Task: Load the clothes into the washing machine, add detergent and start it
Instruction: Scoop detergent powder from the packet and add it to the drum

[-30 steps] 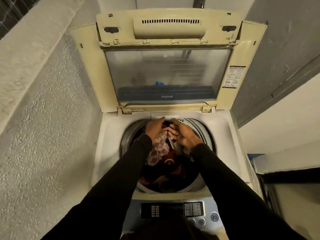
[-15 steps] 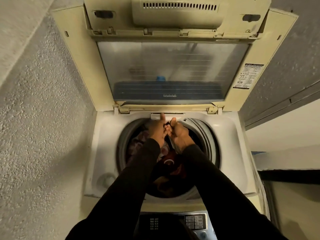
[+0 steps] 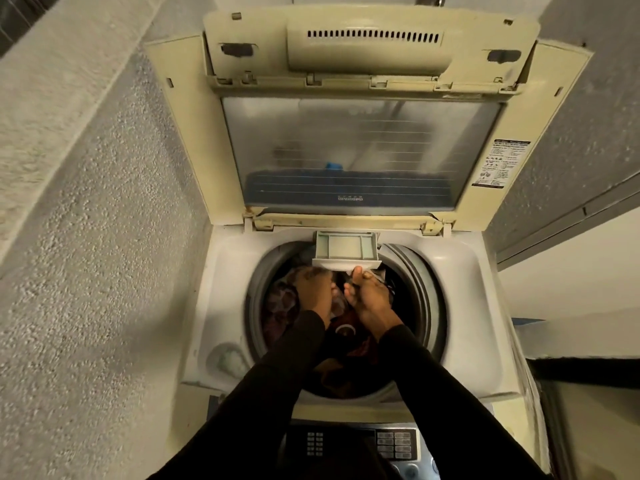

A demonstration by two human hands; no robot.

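A top-loading washing machine (image 3: 221,271) stands with its lid (image 3: 360,154) raised upright. Dark red and patterned clothes (image 3: 349,341) fill the drum. At the drum's far rim a pale detergent drawer (image 3: 346,247) is pulled out toward me, and it looks empty. My right hand (image 3: 367,299) pinches the drawer's front lip with thumb and fingers. Just below the drawer's left corner, my left hand (image 3: 313,289) is curled and blurred over the clothes; whether it touches the drawer I cannot tell.
A rough plaster wall (image 3: 86,254) runs close along the machine's left side. The control panel (image 3: 360,445) with its buttons sits at the near edge between my sleeves. A small round recess (image 3: 227,358) is in the top's near-left corner. A pale wall and dark ledge are right.
The detergent drawer has slid out from the machine's back rim over the drum. Both hands drew back toward me with it.
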